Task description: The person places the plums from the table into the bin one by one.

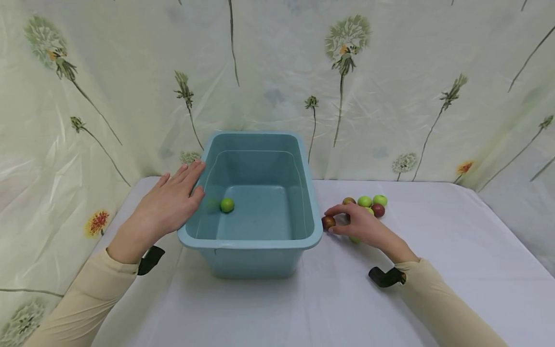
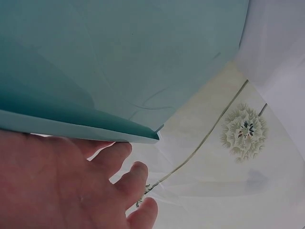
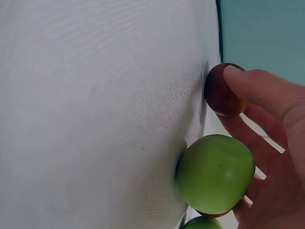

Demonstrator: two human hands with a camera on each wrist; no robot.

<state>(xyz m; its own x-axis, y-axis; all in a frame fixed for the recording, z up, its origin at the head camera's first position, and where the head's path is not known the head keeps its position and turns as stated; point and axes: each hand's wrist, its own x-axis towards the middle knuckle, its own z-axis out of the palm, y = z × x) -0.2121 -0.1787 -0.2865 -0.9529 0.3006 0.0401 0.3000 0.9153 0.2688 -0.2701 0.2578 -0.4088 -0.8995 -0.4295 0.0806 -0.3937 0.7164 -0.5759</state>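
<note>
My right hand [image 1: 362, 225] pinches a reddish-brown plum [image 1: 328, 222] between thumb and fingers, low over the table just right of the blue tub [image 1: 256, 245]. In the right wrist view the thumb lies on the dark plum [image 3: 220, 93], with fingers behind it. A green fruit [image 3: 216, 174] sits on the cloth beside the palm. My left hand [image 1: 169, 202] rests on the tub's left rim, its fingers straight. The left wrist view shows this hand [image 2: 71, 181] under the tub's rim edge [image 2: 81, 130]. Inside the tub lies one green fruit [image 1: 227, 205], at the left.
Beyond the right hand is a cluster of several fruits, among them green ones [image 1: 380, 200] and a dark red one [image 1: 378, 210]; the hand partly hides others. A white cloth [image 1: 455, 250] covers the table. Behind stands a floral sheet [image 1: 277, 62].
</note>
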